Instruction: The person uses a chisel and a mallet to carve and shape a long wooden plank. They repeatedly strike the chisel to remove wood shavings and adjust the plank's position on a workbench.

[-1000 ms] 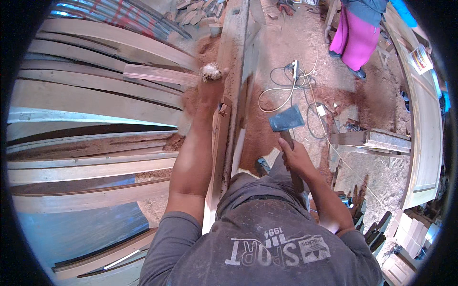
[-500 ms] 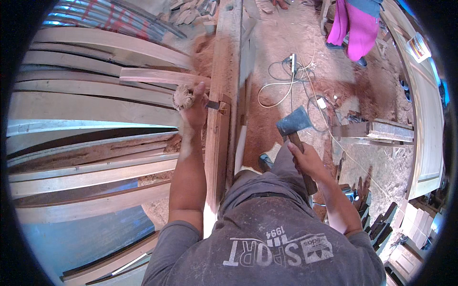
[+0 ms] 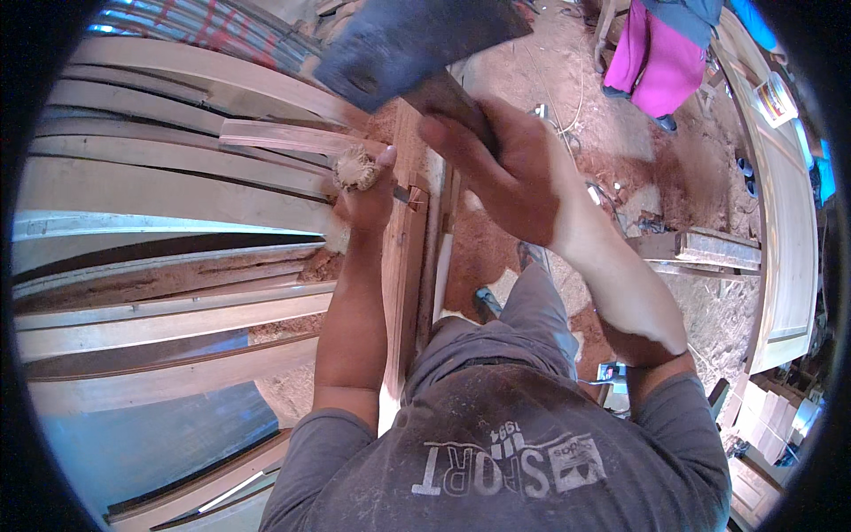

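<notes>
1. My right hand [image 3: 510, 173] has risen with the axe [image 3: 408, 49] from beside my thigh to above the timber [image 3: 405, 284]; my left hand [image 3: 365, 199] stays nearly where it was.
2. My right fingers wrap the axe's handle; my left fist closes round a chisel [image 3: 355, 168] with a frayed butt, its blade at the notch in the timber.
3. Left of the timber, long pale boards [image 3: 177, 182] lie side by side, a blue sheet [image 3: 168, 434] nearer me.
4. Right of it spreads a dusty floor [image 3: 678, 191], strewn with reddish sawdust.
5. Far right of it stand a person in pink [image 3: 651, 62], a white bucket [image 3: 776, 102] and a pale panel [image 3: 793, 222].
</notes>
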{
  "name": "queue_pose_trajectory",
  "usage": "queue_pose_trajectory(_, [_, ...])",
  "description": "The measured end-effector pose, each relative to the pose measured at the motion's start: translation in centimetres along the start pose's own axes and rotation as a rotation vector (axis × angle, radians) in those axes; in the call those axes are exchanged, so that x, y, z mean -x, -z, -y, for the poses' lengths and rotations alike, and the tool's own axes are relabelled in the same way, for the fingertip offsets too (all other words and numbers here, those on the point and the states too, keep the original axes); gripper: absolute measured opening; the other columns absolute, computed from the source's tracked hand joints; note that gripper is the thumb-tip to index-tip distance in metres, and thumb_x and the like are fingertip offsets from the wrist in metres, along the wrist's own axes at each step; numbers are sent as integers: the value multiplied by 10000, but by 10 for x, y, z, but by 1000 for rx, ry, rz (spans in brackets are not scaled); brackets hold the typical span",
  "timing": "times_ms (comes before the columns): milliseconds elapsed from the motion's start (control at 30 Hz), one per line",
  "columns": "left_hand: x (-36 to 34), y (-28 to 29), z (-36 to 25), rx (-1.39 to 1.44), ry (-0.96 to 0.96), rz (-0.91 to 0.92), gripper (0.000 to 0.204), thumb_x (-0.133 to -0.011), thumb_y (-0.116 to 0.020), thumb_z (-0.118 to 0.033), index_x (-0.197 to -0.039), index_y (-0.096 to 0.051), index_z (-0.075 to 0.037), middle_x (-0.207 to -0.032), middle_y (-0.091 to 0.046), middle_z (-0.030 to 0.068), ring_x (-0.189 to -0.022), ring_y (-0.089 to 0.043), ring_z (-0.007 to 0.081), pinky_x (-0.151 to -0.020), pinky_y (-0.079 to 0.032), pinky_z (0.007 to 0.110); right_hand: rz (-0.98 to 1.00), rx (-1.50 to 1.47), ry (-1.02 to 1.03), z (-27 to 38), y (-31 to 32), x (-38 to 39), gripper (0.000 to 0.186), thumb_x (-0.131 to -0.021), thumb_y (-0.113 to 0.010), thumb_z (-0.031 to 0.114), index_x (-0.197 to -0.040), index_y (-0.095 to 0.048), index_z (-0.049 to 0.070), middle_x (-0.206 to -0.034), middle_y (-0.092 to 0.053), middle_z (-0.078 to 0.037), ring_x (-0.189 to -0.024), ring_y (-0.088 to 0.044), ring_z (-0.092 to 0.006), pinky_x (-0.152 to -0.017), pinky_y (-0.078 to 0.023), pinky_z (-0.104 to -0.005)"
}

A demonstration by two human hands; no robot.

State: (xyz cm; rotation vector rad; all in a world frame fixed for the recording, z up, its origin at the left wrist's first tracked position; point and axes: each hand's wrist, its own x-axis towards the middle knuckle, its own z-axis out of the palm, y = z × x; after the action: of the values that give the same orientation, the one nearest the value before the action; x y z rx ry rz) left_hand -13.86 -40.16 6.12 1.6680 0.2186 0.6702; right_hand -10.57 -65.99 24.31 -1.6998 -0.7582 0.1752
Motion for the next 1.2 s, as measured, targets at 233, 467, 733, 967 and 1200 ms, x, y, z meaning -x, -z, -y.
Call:
queue_pose_trajectory(233, [15,-7,-8,-448,-264,8,178,-954,-728,-190,-953,-591,-76,-831,-577,19,-722,-564,179,-665,-485,377,365,542,-179,-61,-31,-38,487,-1028,-579,484,-1174,-642,23,-1011,-694,-299,-979,-660,-494,-814,-538,-529])
queue_pose_trajectory(467, [7,-6,25,-9,-108,72,320,-897,-768,-183,-1127,-583,-60,-964,-600,67,-889,-593,217,-787,-512,377,113,367,85,15,-3,-63,538,-1033,-591,523,-1091,-669,-6,-706,-586,-123,-664,-580,-170,-625,-481,-371])
queue_pose_trajectory(733, [4,-24,42,-108,-129,2,179,-916,-788,-138,-973,-652,-36,-913,-657,51,-839,-634,155,-761,-517,377,-23,278,350,-57,-48,-18,253,-1006,-675,294,-1096,-640,60,-903,-687,-204,-822,-705,-339,-739,-563,-423])
queue_pose_trajectory(967, [8,-14,40,-293,-381,-5,253,-894,-796,-166,-1048,-659,-18,-891,-666,112,-843,-638,239,-809,-521,384,131,271,278,30,-15,-54,375,-1028,-639,380,-1195,-674,46,-850,-695,-189,-710,-655,-235,-687,-536,-398])
queue_pose_trajectory(1200, [18,-26,17,-120,-177,92,239,-917,-757,-174,-1058,-654,-11,-908,-676,101,-906,-658,220,-810,-529,382,328,716,-74,-45,-36,-15,362,-954,-728,319,-1169,-632,44,-899,-713,-270,-850,-714,-449,-716,-570,-500])
